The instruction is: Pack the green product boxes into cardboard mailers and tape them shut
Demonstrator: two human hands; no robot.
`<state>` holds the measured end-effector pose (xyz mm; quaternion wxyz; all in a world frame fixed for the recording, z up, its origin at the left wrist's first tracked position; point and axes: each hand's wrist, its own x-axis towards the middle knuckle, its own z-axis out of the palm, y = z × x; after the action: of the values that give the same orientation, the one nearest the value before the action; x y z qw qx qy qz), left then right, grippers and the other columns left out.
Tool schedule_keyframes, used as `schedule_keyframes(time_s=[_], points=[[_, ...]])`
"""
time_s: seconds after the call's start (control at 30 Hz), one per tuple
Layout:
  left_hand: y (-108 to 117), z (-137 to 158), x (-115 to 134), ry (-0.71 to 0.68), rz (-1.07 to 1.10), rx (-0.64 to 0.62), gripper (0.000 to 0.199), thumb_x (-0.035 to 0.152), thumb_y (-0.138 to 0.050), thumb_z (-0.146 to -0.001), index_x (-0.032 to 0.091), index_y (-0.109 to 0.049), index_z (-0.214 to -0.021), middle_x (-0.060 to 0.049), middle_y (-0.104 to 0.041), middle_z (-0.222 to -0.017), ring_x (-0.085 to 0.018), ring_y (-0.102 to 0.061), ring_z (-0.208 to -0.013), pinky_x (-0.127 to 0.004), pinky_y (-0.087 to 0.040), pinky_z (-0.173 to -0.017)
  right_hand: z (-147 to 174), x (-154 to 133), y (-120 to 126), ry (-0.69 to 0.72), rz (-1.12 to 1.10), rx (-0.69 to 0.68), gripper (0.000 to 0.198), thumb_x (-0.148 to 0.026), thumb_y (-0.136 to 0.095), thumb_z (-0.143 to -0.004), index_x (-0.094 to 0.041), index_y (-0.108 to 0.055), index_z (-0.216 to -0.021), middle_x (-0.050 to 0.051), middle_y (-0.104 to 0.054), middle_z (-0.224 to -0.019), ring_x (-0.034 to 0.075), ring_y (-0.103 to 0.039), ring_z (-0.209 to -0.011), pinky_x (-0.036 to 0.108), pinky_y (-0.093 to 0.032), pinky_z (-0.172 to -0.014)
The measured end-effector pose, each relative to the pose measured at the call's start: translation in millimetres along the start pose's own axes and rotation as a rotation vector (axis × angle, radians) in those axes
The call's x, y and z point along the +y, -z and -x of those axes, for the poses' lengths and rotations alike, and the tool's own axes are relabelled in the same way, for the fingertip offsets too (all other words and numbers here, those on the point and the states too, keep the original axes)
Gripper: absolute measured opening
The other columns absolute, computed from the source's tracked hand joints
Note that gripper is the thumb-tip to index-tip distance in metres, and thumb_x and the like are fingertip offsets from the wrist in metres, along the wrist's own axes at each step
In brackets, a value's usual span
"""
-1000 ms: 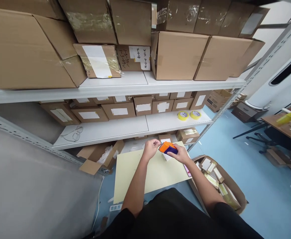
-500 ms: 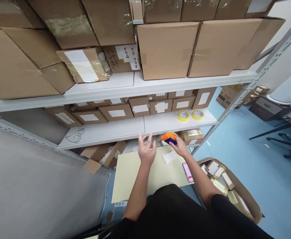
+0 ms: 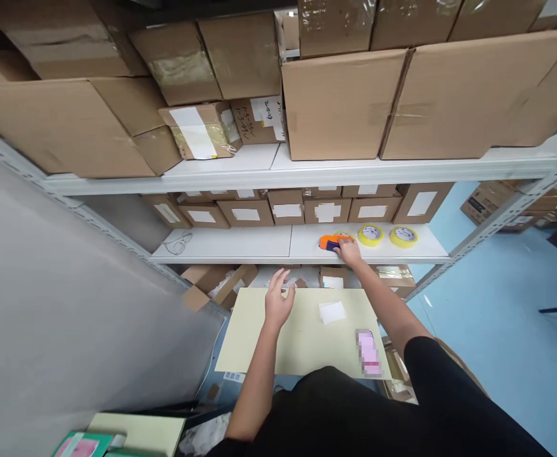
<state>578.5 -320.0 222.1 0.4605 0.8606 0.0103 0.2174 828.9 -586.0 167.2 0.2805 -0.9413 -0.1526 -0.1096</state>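
In the head view, my right hand (image 3: 349,251) is closed on an orange and dark blue tape dispenser (image 3: 328,242) at the front of the middle shelf. A bit of yellow tape shows behind its body. Whether it rests on the shelf board is hard to tell. To its right lie two rolls of yellow tape, a nearer roll (image 3: 370,235) and a farther-right roll (image 3: 403,237). My left hand (image 3: 279,303) hovers over the pale yellow table (image 3: 301,355), fingers apart and holding nothing. White paper slips (image 3: 332,312) and a pink-screened phone (image 3: 368,353) lie on the table.
The shelf (image 3: 230,244) carries a row of labelled cardboard boxes (image 3: 246,213) and a thin cable (image 3: 179,242). Large cartons (image 3: 345,108) fill the shelf above. A metal post (image 3: 492,216) stands at right, a grey wall (image 3: 78,304) at left. An open carton (image 3: 221,285) sits below.
My right hand has carried the tape dispenser forward from above the table to the middle shelf. My left hand has stayed open over the table. The view has turned left.
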Motion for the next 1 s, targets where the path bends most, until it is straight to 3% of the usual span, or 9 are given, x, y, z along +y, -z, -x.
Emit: schedule_keyframes(time_s=[0.2, 0.33, 0.43, 0.6, 0.73, 0.83, 1.0], points=[[18, 9, -6, 0.073, -0.031, 0.07, 0.04, 0.037, -0.057, -0.099, 0.027, -0.064, -0.137, -0.013, -0.059, -0.146, -0.022, -0.069, -0.109, -0.034, -0.06, -0.083, -2, -6, -3, 0.049, -0.028, 0.103, 0.042, -0.042, -0.064, -0.096, -0.01, -0.067, -0.123, 0.026, -0.068, -0.129, 0.04, -0.054, -0.129, 0.057, -0.035, -0.115], [28, 14, -13, 0.133, -0.052, 0.084, 0.036, 0.037, -0.058, -0.098, 0.026, -0.068, -0.13, -0.011, -0.067, -0.135, -0.023, -0.068, -0.112, -0.035, -0.06, -0.084, 16, -34, -2, 0.121, -0.138, 0.167, 0.047, -0.041, -0.055, -0.098, -0.012, -0.065, -0.134, 0.021, -0.067, -0.134, 0.04, -0.055, -0.129, 0.057, -0.04, -0.114], [35, 20, -25, 0.195, -0.051, 0.067, 0.036, 0.038, -0.06, -0.096, 0.026, -0.07, -0.128, -0.01, -0.069, -0.132, -0.023, -0.068, -0.113, -0.034, -0.06, -0.086, 36, -64, -16, 0.212, -0.243, 0.142, 0.047, -0.039, -0.055, -0.097, -0.019, -0.063, -0.139, 0.017, -0.067, -0.137, 0.037, -0.058, -0.129, 0.056, -0.043, -0.115], [50, 45, -56, 0.311, -0.074, 0.073, 0.039, 0.038, -0.061, -0.095, 0.025, -0.07, -0.13, -0.01, -0.069, -0.136, -0.024, -0.068, -0.118, -0.037, -0.061, -0.089, 79, -114, -74, 0.275, -0.358, 0.013, 0.047, -0.035, -0.05, -0.097, -0.02, -0.065, -0.138, 0.014, -0.071, -0.133, 0.032, -0.063, -0.126, 0.053, -0.05, -0.112], [70, 85, -80, 0.373, -0.114, 0.109, 0.041, 0.033, -0.063, -0.093, 0.024, -0.07, -0.133, -0.011, -0.067, -0.141, -0.026, -0.064, -0.129, -0.044, -0.056, -0.105, 129, -161, -133, 0.317, -0.462, -0.177, 0.042, -0.033, -0.052, -0.094, -0.02, -0.07, -0.13, 0.013, -0.072, -0.132, 0.031, -0.065, -0.125, 0.054, -0.05, -0.113], [99, 122, -95, 0.43, -0.162, 0.166, 0.043, 0.031, -0.068, -0.09, 0.023, -0.071, -0.132, -0.011, -0.067, -0.142, -0.028, -0.06, -0.136, -0.048, -0.046, -0.118, 171, -204, -168, 0.367, -0.526, -0.343, 0.042, -0.032, -0.052, -0.093, -0.02, -0.07, -0.13, 0.015, -0.071, -0.135, 0.032, -0.063, -0.129, 0.057, -0.049, -0.114], [164, 186, -122, 0.538, -0.236, 0.344, 0.046, 0.029, -0.063, -0.093, 0.021, -0.066, -0.138, -0.013, -0.064, -0.145, -0.028, -0.057, -0.139, -0.05, -0.042, -0.121, 226, -293, -206, 0.587, -0.552, -0.567, 0.044, -0.029, -0.054, -0.093, -0.021, -0.068, -0.134, 0.014, -0.069, -0.138, 0.032, -0.061, -0.132, 0.056, -0.047, -0.117]])
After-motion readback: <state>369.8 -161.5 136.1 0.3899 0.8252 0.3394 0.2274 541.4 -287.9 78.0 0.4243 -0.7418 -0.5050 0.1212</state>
